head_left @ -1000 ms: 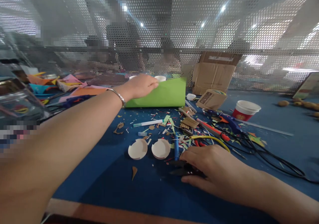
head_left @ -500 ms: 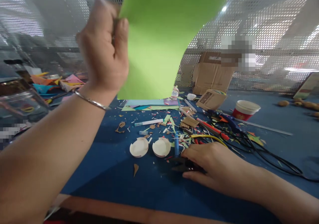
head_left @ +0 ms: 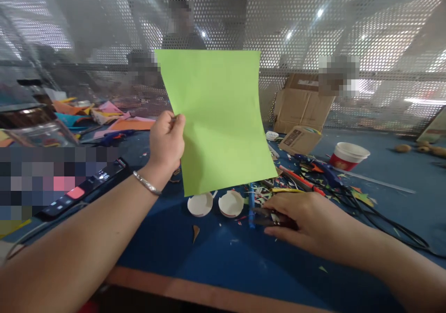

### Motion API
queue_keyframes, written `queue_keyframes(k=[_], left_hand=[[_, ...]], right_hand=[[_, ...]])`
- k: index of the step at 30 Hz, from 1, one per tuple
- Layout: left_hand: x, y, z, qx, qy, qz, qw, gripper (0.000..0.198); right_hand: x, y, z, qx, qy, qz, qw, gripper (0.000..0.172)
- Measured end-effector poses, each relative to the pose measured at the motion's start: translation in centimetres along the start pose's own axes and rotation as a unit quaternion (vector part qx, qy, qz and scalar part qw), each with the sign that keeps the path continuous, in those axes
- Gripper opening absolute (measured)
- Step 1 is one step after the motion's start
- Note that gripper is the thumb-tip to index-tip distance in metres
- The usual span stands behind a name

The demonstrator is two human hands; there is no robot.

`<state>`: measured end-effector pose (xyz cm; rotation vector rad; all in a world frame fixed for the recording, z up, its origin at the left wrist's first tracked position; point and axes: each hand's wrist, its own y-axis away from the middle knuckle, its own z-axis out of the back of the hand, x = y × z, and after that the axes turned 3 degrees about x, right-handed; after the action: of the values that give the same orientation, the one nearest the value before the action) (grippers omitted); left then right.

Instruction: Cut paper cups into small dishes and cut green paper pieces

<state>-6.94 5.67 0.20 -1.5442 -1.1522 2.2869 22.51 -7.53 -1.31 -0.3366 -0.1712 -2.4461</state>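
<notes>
A light green sheet of paper [head_left: 223,118] is held upright above the table by its left edge, pinched in my left hand [head_left: 166,141]. My right hand [head_left: 299,215] is low over the table, closed on small dark snips [head_left: 275,218] whose blades point left and stand apart. Just left of the blades lies a blue stick [head_left: 251,206]. Two shallow white paper cups, a left one [head_left: 200,205] and a right one [head_left: 231,204], sit below the sheet, which hides the table behind it.
A red and white paper cup [head_left: 349,156], a glue gun [head_left: 327,171] with black cable and paper scraps lie at the right. Cardboard boxes [head_left: 303,101] stand at the back. A phone [head_left: 83,187], coloured papers and a glass jar [head_left: 38,132] are at the left.
My left hand has come down with the green sheet, now seen whole. My right hand, still on the snips, appears slightly further right. The view has shifted, showing the phone.
</notes>
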Motion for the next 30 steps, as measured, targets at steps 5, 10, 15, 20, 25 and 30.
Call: queue_keyframes(k=[5,10,15,20,25,30], left_hand=[[-0.2,1.0,-0.4,0.022,0.136,0.104,0.985,0.015],[-0.6,1.5,-0.5,0.027,0.199,0.13,0.971,0.012],[-0.6,2.1,-0.7,0.059,0.245,0.131,0.959,0.008],[-1.4,2.7,-0.8,0.084,0.287,0.158,0.941,0.005],[-1.9,3.0,-0.9,0.092,0.302,0.186,0.93,0.006],[-2.4,3.3,-0.9,0.101,0.289,0.207,0.929,0.004]], right_hand=[[0.3,0.0,-0.5,0.043,-0.006,0.015,0.999,0.017],[0.4,0.2,-0.7,0.048,0.006,0.01,0.999,0.019],[0.0,-0.1,-0.9,0.033,0.018,0.009,0.999,0.021],[-0.3,0.0,-1.0,0.026,0.038,-0.001,0.999,0.018],[-0.2,0.3,-0.8,0.028,0.02,0.039,0.999,0.015],[0.2,0.7,-0.6,0.022,0.009,0.058,0.998,0.016]])
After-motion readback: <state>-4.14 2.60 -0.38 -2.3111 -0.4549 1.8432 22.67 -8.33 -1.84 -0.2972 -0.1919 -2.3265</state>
